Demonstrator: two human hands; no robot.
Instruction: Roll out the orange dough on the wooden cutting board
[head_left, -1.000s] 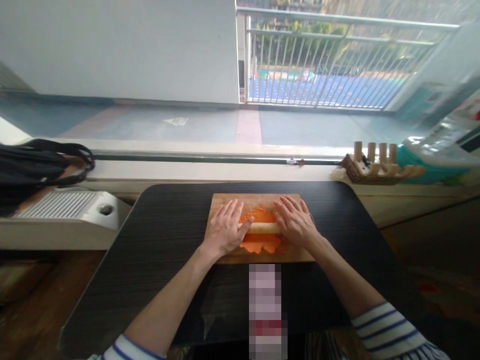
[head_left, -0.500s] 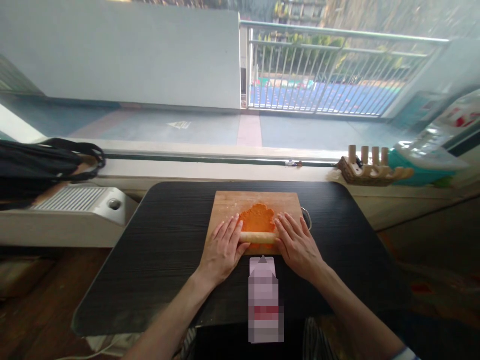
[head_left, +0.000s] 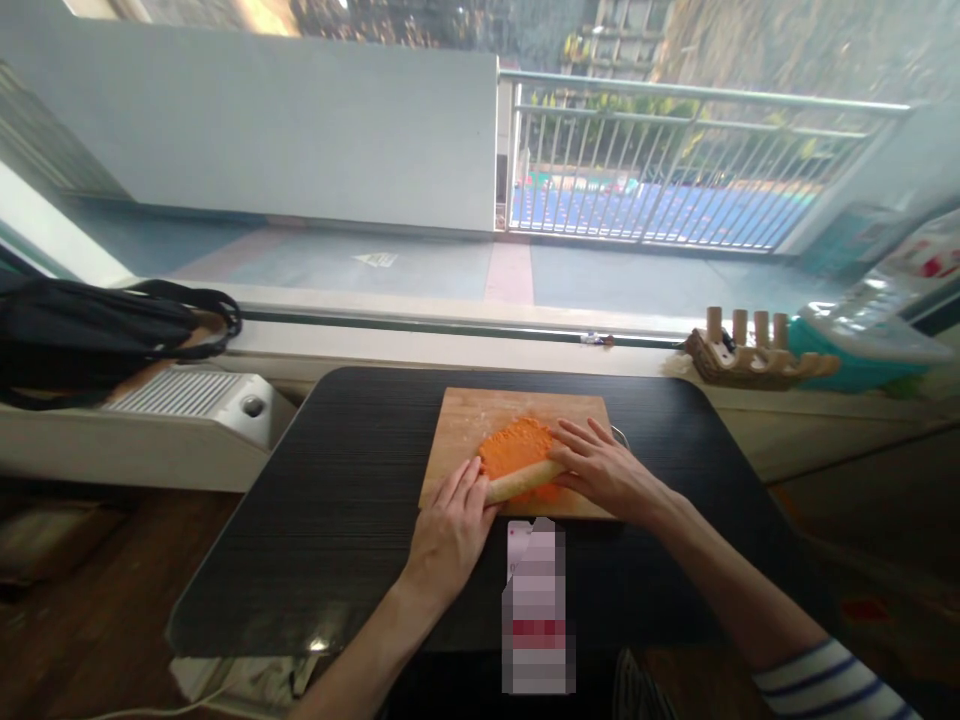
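A flat orange sheet of dough with a ragged edge lies on a wooden cutting board. Across its near part runs a pale wooden rolling pin, slanted with its right end farther from me. My left hand is closed over the pin's left end, palm down. Over the right end lies my right hand, its thumb beneath and its fingers reaching toward the far right. Both hands cover the pin's ends. Some orange dough shows on the near side of the pin.
The board rests on a black table. A pinkish, pixelated object lies nearer to me. On the sill are a black bag, a wicker basket with wooden pegs and a turquoise container. A white radiator stands left.
The rolling pin has turned from level to slanted, its right end now farther away. My left hand has come nearer to me, and my right hand has turned. The view has shifted slightly.
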